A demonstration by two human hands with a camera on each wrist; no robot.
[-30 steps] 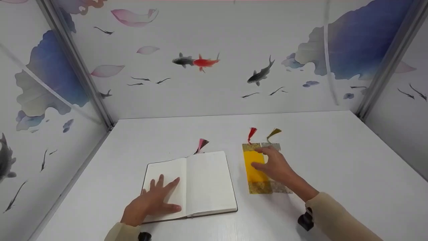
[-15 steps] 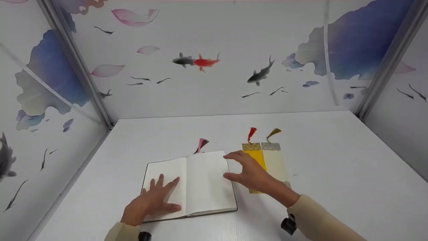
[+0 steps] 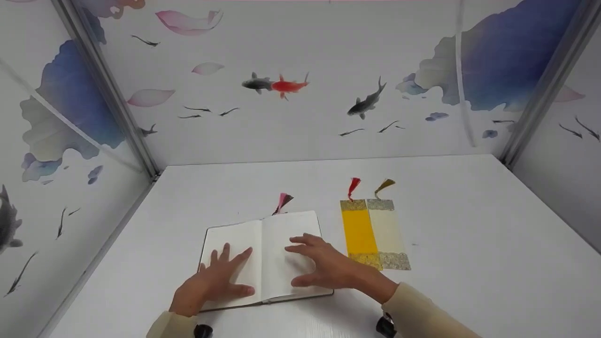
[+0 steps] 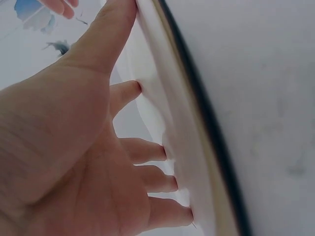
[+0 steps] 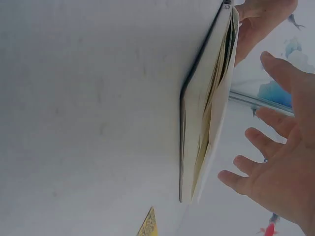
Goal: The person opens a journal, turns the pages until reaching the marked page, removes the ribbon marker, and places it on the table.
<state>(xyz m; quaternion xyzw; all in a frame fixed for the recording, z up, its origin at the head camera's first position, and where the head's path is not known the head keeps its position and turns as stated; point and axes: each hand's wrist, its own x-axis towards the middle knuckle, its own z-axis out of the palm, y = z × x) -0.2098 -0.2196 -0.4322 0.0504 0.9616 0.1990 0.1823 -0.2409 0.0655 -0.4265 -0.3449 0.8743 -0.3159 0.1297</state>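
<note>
An open notebook [image 3: 281, 234] with blank pages lies on the white table, its dark cover edge showing in both wrist views. My left hand [image 3: 213, 284] rests on the left page with its fingers spread; in the left wrist view the fingertips [image 4: 170, 214] touch the paper. Over the right page hovers my right hand [image 3: 324, 263], fingers loosely extended and holding nothing. The right wrist view shows a gap between this hand [image 5: 280, 162] and the pages. A pink and dark tassel [image 3: 283, 202] sticks out beyond the notebook's top edge.
Right of the notebook lie a yellow bookmark [image 3: 359, 232] with a red tassel [image 3: 354, 188] and a cream bookmark [image 3: 387, 232] with an olive tassel [image 3: 386, 186], side by side. Printed white panels [image 3: 305, 131] with fish stand behind and at both sides of the table [image 3: 469, 225].
My right hand has moved left and nearer, from above the bookmarks to over the notebook's right page. Both bookmarks are now uncovered. The left hand has stayed in place.
</note>
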